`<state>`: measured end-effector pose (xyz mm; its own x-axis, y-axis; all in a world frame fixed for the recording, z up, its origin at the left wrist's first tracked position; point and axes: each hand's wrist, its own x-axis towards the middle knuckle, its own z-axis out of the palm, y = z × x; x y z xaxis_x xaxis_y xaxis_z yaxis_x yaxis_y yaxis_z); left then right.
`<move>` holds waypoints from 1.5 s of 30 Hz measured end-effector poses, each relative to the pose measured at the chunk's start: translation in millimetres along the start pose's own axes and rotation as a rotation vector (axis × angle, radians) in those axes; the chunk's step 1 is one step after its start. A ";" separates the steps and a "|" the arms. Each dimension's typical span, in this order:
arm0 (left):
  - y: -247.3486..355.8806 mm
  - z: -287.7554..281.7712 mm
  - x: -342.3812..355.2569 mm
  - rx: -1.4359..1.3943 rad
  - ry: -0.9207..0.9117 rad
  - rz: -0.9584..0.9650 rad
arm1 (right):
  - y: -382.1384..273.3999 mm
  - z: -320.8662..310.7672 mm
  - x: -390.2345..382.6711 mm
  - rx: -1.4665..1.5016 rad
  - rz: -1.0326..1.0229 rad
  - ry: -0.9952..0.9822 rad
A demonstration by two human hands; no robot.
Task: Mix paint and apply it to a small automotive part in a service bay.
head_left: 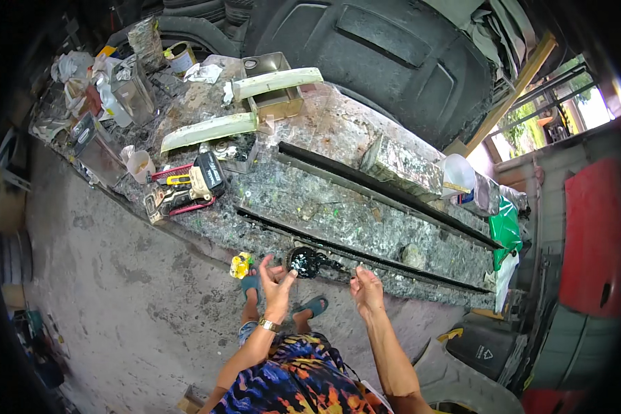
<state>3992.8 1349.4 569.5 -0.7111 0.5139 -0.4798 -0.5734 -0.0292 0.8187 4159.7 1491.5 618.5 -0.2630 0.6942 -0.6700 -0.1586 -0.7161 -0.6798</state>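
Observation:
My left hand (277, 293) is open with the fingers apart, its thumb at the left edge of a round, glossy black-coated thing (302, 262). Whether the thumb touches it I cannot tell. From that round thing a lumpy, thin black-coated piece (330, 264) reaches right to my right hand (368, 288), whose thumb and fingertips pinch its end. Both hands are at the near edge of the workbench. Just beyond them lies a long narrow black strip (366, 255). A crumpled yellow and white thing (241, 265) is left of my left hand.
A second long black strip (386, 196) crosses the stained workbench (276, 200). On the left are a cordless power tool (186, 190), a white cup (141, 166) and two pale curved panels (209, 132). A paint-spattered box (401, 168) and green bag (506, 228) are right.

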 end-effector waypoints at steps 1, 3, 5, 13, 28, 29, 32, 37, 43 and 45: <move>-1.1 -1.5 1.7 -0.012 0.012 0.014 | 0.8 3.0 1.6 -0.002 0.000 -0.001; -2.8 -5.1 6.2 -0.016 0.020 0.011 | 2.9 9.7 5.4 -0.065 -0.201 -0.051; -2.8 -7.1 10.0 -0.021 0.024 0.006 | 4.1 19.8 9.8 -0.149 -0.265 -0.004; 3.8 -14.4 13.2 -0.039 0.025 -0.037 | 14.3 51.8 22.2 -0.891 -0.874 0.116; 30.5 -52.0 0.9 -0.034 0.073 -0.033 | 25.9 135.3 26.6 -1.249 -1.088 -0.088; 34.5 -54.0 -0.4 -0.066 0.082 -0.024 | 26.6 142.8 25.9 -1.269 -1.036 -0.097; 37.5 -53.7 -1.5 -0.086 0.060 0.006 | 17.1 129.7 21.7 -1.359 -1.020 -0.089; 19.0 -43.8 -3.0 -0.012 0.020 0.023 | -17.0 47.6 15.9 -1.536 -1.045 0.009; 2.5 -10.6 -23.0 -0.018 -0.035 0.005 | -52.1 -7.2 11.3 -1.572 -1.007 0.043; -6.8 1.7 -29.5 -0.015 -0.059 0.007 | -64.9 -23.5 7.3 -1.599 -0.962 0.067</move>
<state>4018.3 1335.9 578.6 -0.6903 0.5635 -0.4538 -0.5748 -0.0462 0.8170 4190.4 1544.8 650.7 -0.5976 0.7975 0.0831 0.7290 0.5836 -0.3578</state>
